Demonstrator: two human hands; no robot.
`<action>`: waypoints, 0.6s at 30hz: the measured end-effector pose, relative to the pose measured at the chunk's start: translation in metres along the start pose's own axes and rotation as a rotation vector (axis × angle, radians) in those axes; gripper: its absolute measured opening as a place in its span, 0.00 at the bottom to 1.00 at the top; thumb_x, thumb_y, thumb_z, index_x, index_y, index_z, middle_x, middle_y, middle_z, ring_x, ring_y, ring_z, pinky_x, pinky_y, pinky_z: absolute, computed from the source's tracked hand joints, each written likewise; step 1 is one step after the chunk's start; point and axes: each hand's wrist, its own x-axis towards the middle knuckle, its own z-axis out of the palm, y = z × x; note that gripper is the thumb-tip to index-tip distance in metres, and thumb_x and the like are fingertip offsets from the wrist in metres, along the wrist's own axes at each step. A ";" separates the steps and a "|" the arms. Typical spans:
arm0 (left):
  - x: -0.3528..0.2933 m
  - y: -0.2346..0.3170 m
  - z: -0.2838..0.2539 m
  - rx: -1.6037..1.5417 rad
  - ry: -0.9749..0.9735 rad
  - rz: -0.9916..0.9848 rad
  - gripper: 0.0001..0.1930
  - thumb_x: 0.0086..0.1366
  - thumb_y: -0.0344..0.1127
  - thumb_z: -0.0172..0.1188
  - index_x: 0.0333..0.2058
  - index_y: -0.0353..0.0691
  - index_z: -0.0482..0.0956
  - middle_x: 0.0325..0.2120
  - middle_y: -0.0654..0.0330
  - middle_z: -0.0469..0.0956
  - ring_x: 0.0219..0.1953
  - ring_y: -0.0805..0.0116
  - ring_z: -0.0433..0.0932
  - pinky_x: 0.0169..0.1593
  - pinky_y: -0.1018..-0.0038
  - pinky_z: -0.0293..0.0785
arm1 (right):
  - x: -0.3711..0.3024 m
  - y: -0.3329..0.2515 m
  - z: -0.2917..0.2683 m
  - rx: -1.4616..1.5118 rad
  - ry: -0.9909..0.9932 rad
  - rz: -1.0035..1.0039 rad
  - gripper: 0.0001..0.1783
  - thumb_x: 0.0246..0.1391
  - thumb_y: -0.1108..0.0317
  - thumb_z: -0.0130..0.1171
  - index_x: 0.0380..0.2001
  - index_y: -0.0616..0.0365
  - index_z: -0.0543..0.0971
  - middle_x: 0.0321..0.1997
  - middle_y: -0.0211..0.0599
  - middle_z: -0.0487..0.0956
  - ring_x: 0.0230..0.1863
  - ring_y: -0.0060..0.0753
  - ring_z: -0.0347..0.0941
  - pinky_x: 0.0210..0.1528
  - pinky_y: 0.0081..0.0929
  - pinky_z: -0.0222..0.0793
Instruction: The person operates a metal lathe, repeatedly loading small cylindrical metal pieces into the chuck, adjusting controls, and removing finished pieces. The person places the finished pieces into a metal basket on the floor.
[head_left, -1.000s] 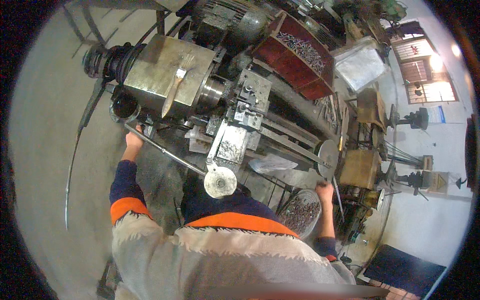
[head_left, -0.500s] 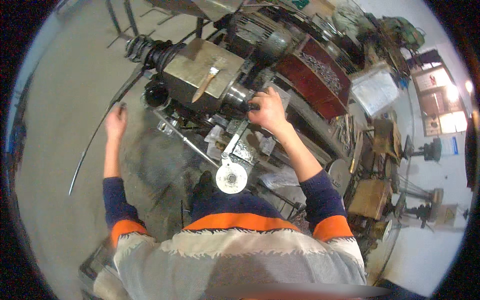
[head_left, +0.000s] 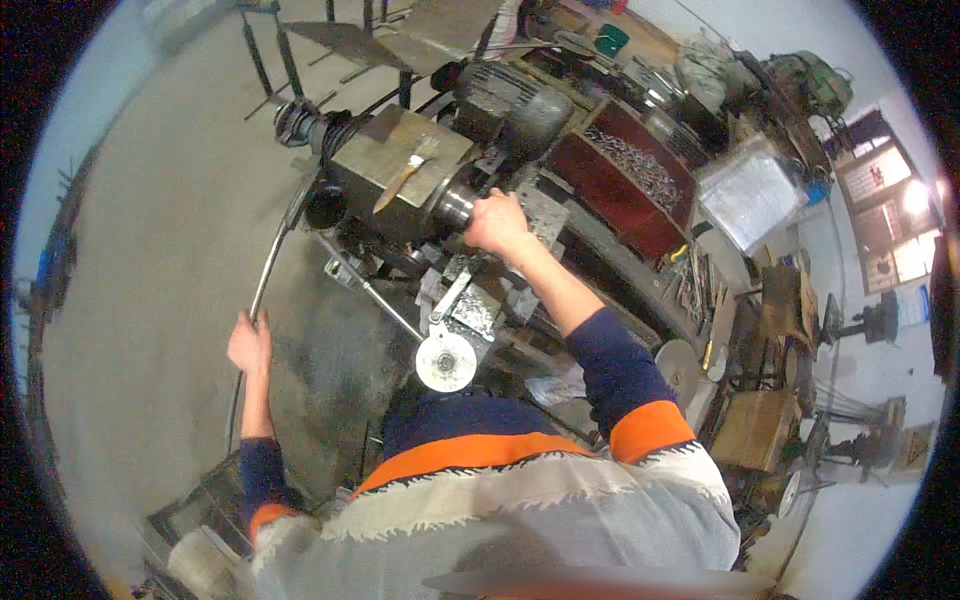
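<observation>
My left hand (head_left: pixel 251 343) is wrapped around a long metal lever (head_left: pixel 268 270), which runs down from the left end of a lathe-like machine's box-shaped housing (head_left: pixel 365 150). At the shiny round spindle nose (head_left: pixel 455 205) on the housing's right side, my right hand (head_left: pixel 497 222) is closed; what its fingers hold there is hidden. A wooden-handled brush (head_left: pixel 393 190) lies on top of the housing. Nearer to me, a white round handwheel (head_left: pixel 446 362) with a crank arm sits by a slide covered in metal chips (head_left: pixel 475 312).
Behind the spindle stands a dark red bin (head_left: pixel 615 205) filled with small metal parts. An electric motor (head_left: pixel 510 105) is at the back. Several hand tools (head_left: pixel 692 285) and a plastic-wrapped package (head_left: pixel 750 200) lie to the right. A thin rod (head_left: pixel 375 292) slants toward the handwheel.
My left hand has moved down and closed around the lever, whose free end has swung toward me. My right hand stays at the spindle. The view has shifted slightly.
</observation>
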 end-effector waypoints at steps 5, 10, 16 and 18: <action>-0.010 0.014 -0.023 -0.063 0.007 0.010 0.21 0.53 0.54 0.49 0.27 0.40 0.73 0.24 0.50 0.75 0.29 0.48 0.74 0.31 0.57 0.67 | -0.024 0.022 -0.029 0.029 0.163 0.015 0.14 0.26 0.58 0.57 0.16 0.57 0.79 0.28 0.44 0.76 0.38 0.42 0.66 0.43 0.38 0.61; -0.002 0.031 -0.020 0.068 -0.002 -0.057 0.17 0.51 0.50 0.52 0.26 0.40 0.72 0.25 0.50 0.75 0.30 0.48 0.73 0.32 0.57 0.67 | -0.058 0.143 -0.055 0.047 0.612 0.163 0.05 0.24 0.66 0.58 0.12 0.52 0.76 0.22 0.31 0.76 0.34 0.40 0.64 0.34 0.38 0.60; 0.025 0.024 0.016 0.066 -0.014 0.089 0.27 0.50 0.51 0.54 0.44 0.38 0.68 0.36 0.49 0.73 0.39 0.50 0.72 0.41 0.60 0.68 | -0.128 0.167 -0.035 0.229 0.761 0.289 0.26 0.27 0.62 0.60 0.39 0.49 0.74 0.47 0.46 0.69 0.50 0.46 0.62 0.52 0.42 0.57; 0.020 0.042 0.006 -0.028 -0.068 0.126 0.29 0.50 0.51 0.55 0.47 0.37 0.67 0.38 0.47 0.73 0.40 0.50 0.71 0.42 0.61 0.68 | -0.167 0.168 0.011 0.308 0.855 0.310 0.25 0.26 0.65 0.59 0.37 0.51 0.74 0.44 0.48 0.71 0.46 0.48 0.66 0.48 0.36 0.64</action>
